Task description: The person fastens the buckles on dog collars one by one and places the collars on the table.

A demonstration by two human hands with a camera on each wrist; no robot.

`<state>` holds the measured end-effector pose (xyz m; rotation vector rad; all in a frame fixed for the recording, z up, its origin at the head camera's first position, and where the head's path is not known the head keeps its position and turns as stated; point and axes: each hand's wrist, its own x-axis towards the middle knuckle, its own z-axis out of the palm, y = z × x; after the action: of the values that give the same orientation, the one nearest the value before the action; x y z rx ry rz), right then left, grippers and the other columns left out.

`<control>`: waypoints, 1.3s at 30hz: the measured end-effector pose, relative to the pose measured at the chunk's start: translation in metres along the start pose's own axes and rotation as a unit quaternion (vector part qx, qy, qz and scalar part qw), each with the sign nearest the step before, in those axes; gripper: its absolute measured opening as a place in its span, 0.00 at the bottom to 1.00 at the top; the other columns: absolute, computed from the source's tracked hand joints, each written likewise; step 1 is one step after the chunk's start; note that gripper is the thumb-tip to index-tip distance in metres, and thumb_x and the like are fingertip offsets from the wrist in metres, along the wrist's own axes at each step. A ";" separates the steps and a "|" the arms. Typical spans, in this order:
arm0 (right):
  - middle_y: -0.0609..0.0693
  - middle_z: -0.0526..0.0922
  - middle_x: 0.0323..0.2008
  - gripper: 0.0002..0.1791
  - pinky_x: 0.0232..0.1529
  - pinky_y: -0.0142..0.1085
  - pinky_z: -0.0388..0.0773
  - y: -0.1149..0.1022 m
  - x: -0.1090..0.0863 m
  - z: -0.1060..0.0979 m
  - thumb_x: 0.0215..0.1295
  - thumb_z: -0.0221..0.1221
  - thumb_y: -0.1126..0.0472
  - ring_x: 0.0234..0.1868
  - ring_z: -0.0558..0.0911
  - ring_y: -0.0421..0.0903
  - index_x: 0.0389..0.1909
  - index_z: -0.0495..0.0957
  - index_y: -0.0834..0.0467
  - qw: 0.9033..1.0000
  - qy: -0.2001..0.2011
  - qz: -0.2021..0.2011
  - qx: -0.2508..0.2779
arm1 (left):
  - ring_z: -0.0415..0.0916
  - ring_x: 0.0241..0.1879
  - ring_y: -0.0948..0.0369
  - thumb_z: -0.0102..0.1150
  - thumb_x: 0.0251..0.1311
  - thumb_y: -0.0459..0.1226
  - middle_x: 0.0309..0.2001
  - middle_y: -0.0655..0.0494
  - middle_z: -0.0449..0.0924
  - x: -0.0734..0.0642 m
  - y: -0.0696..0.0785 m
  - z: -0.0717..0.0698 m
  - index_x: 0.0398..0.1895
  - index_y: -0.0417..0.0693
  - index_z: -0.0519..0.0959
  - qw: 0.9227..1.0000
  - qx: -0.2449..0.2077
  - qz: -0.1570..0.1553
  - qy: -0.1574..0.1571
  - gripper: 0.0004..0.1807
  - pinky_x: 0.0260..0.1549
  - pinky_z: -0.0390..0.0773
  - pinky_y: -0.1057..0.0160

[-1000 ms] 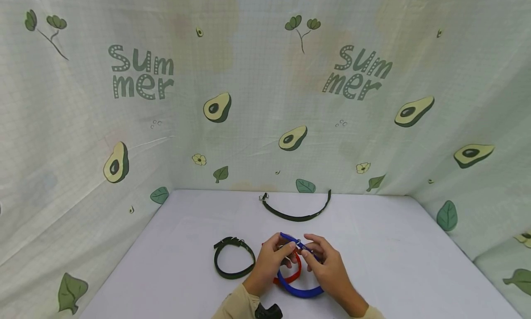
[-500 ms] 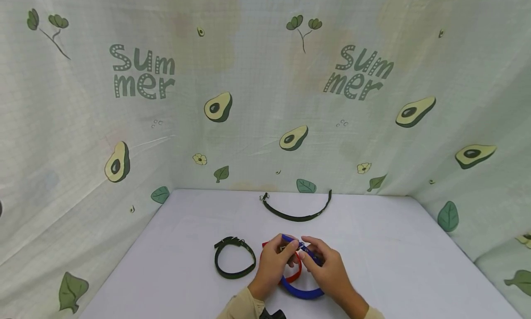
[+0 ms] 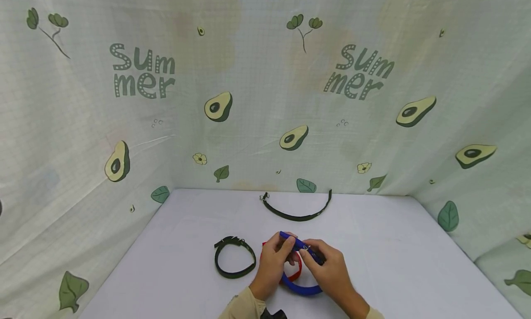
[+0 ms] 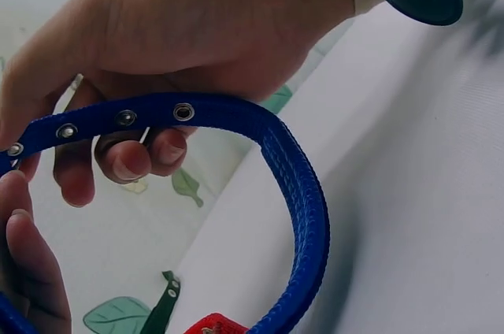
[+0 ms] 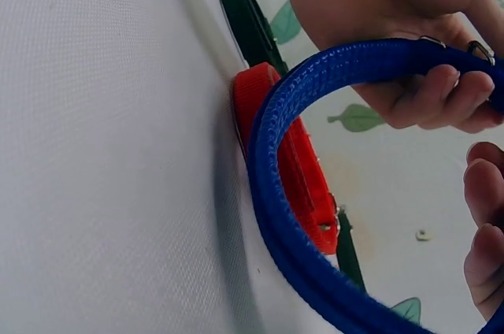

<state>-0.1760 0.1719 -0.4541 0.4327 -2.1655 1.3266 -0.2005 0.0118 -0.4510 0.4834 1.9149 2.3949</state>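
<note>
A blue collar, bent into a loop, is held up between both hands at the front middle of the table. My left hand pinches one part of its strap with the thumb on top. My right hand grips the strap close by, its thumb beside a small metal ring. Metal-rimmed holes line the strap in the left wrist view. Metal fittings show at the right fingers in the right wrist view. Behind the blue loop lies a red collar, partly hidden by the hands in the head view.
A dark green collar lies buckled in a ring left of the hands. Another dark green collar curves open near the back edge. Printed cloth walls enclose the white table at the back and sides.
My left hand has shifted slightly right. The metal fitting between the thumbs has moved right towards the right thumb, and more plain blue strap shows between the hands. The other collars stay put.
</note>
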 end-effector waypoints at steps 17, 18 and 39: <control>0.42 0.83 0.28 0.12 0.24 0.33 0.78 -0.001 -0.002 0.003 0.60 0.63 0.72 0.24 0.81 0.41 0.39 0.82 0.52 0.994 -0.015 0.101 0.034 | 0.79 0.27 0.56 0.54 0.73 0.47 0.38 0.45 0.81 0.003 -0.001 -0.002 0.54 0.39 0.75 0.998 -0.055 -0.030 0.006 0.20 0.28 0.82 0.64; 0.42 0.84 0.30 0.12 0.23 0.32 0.77 -0.001 -0.002 0.004 0.60 0.63 0.72 0.24 0.82 0.41 0.40 0.83 0.52 0.994 -0.017 0.102 0.036 | 0.79 0.27 0.56 0.54 0.73 0.47 0.39 0.45 0.81 0.003 -0.002 -0.003 0.54 0.39 0.75 0.998 -0.056 -0.030 0.004 0.20 0.29 0.82 0.63; 0.50 0.74 0.19 0.09 0.16 0.31 0.63 0.001 0.031 0.021 0.67 0.59 0.71 0.17 0.71 0.42 0.43 0.81 0.57 0.985 0.005 0.132 0.113 | 0.79 0.43 0.38 0.62 0.68 0.36 0.50 0.42 0.76 0.016 0.000 -0.028 0.57 0.36 0.73 0.999 -0.027 0.011 -0.019 0.19 0.43 0.83 0.60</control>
<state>-0.2074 0.1545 -0.4428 0.2282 -2.1261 1.7250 -0.2226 -0.0108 -0.4531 0.5458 1.8337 2.4258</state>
